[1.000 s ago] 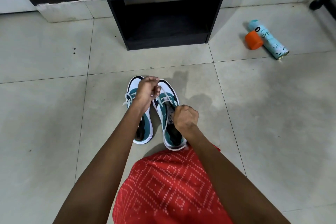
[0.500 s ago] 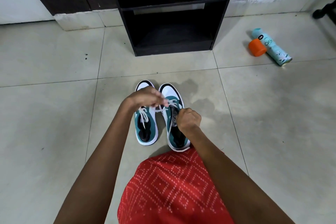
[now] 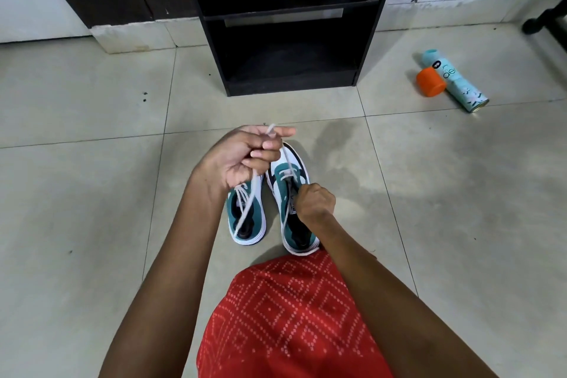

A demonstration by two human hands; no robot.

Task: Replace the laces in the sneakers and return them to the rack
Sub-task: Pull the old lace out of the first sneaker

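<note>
The two sneakers stand side by side on the floor (image 3: 92,193), near the black rack (image 3: 365,40). The left hand (image 3: 242,156) fingers hold the white lace (image 3: 254,187) up above them. The right hand (image 3: 316,202) fingers are curled tight, gripping the right sneaker (image 3: 283,190) at its tongue.

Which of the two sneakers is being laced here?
The right sneaker: the right hand grips it by the tongue and the left hand pulls its white lace up. No hand holds the left sneaker.
</note>
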